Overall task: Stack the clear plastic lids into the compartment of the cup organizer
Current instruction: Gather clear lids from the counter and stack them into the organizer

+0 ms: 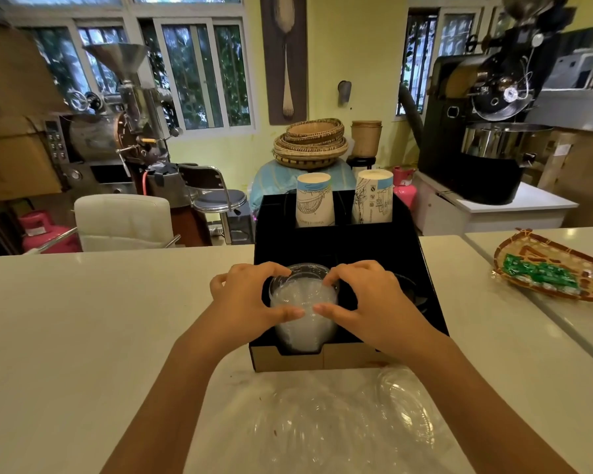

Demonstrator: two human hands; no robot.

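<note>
Lids [303, 302], a clear stack, are sitting in the black organizer's [339, 248] front-left compartment while the left hand [245, 299] and right hand [370, 299] are clasping them, ideally pressing evenly to keep them nested straight.

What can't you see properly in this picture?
- How many lids are in the lid stack: head view, the left hand and right hand cover its sides.
- The organizer compartment on the right: the right hand hides it.
- Loose lids near the bottom edge: clear plastic blurs together.
</note>
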